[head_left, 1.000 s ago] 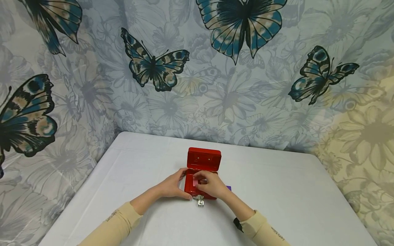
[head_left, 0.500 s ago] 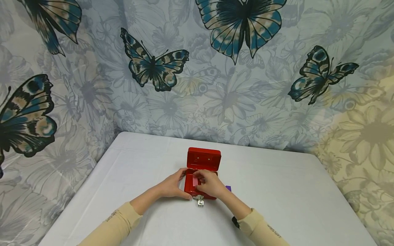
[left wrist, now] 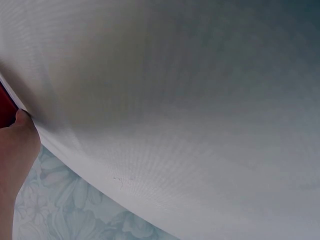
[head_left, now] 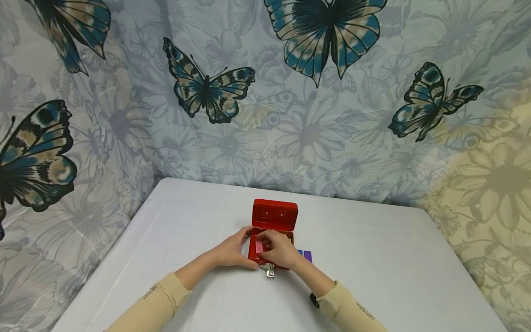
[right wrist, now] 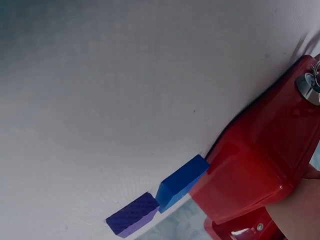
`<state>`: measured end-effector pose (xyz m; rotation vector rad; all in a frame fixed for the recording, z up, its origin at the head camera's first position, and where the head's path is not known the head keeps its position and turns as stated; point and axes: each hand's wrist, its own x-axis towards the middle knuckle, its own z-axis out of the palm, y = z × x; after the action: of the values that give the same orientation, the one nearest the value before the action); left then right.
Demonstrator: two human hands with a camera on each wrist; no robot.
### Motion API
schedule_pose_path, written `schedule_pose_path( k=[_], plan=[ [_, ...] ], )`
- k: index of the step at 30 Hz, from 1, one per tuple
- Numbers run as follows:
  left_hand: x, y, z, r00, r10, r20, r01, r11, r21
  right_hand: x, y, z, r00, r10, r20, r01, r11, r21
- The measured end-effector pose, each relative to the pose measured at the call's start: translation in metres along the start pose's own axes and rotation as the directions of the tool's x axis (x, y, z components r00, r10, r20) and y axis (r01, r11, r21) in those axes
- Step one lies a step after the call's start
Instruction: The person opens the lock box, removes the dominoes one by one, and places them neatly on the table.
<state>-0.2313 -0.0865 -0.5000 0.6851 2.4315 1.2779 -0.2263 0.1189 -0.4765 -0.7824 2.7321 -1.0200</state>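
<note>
A red metal cash box (head_left: 252,252) stands on the table with its lid (head_left: 275,215) raised. My left hand (head_left: 232,251) holds its left side, thumb at the front corner and fingers toward the back. Inside the box, my right hand (head_left: 282,251) pinches a flat pink block (head_left: 259,245) near the left wall; its fingers hide much of the interior. A key with a metal tag (head_left: 270,272) hangs at the front lock. Right of the box lie a blue block (right wrist: 181,182) and a purple block (right wrist: 132,215), side by side.
A white cloth covers the table (head_left: 373,258). Butterfly-patterned fabric (head_left: 311,138) hangs behind it and to the left. Something dark (head_left: 314,299) shows under the right sleeve. A small yellowish patch (head_left: 290,236) is visible in the box's right part.
My right hand has shifted slightly left inside the box with the pink block. More of the blue and purple blocks now shows beside the wrist. My left hand stays put.
</note>
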Motion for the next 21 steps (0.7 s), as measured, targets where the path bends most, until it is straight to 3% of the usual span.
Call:
schedule_pose_path(
  k=[6, 21],
  plan=[
    [-0.0001, 0.0006, -0.0003, 1.0, 0.002, 0.002, -0.002, 1.0, -0.008, 0.0009, -0.0014, 0.0012, 0.999, -0.047, 0.004, 0.047, 0.999, 0.008],
    [0.0012, -0.0023, 0.0005, 1.0, 0.006, 0.002, -0.006, 1.0, -0.008, 0.0043, -0.003, 0.0009, 0.999, -0.02, 0.027, 0.021, 1.0, -0.02]
  ],
)
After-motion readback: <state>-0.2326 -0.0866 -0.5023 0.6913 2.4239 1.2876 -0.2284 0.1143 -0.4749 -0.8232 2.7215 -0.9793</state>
